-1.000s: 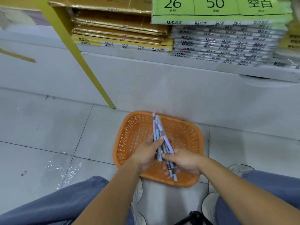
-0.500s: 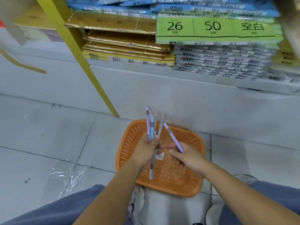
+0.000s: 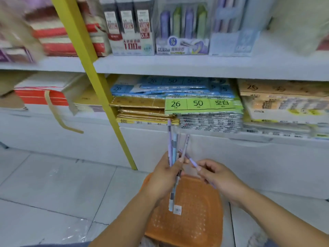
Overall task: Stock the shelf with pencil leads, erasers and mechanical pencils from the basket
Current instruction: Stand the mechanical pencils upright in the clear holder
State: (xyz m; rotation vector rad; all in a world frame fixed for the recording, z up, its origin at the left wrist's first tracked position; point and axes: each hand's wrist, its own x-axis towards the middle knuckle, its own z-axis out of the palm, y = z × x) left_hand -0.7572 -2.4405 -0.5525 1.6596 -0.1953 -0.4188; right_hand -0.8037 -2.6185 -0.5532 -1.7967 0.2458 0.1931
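Left hand (image 3: 163, 177) clasps the mechanical pencils (image 3: 170, 139); right hand (image 3: 217, 175) pinches a single pencil (image 3: 193, 162). They look light, stiff and slippery, so I'd grip mid-barrel.

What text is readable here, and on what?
"26", "50", "空白": green pack.
"100", "0.5": pencil lead boxes.
"26", "50": blue pack, faint.
"26": orange pack.
Too blurred to read: spine print on the stacked packs, the pastel display box, the tag on the mechanical pencils.
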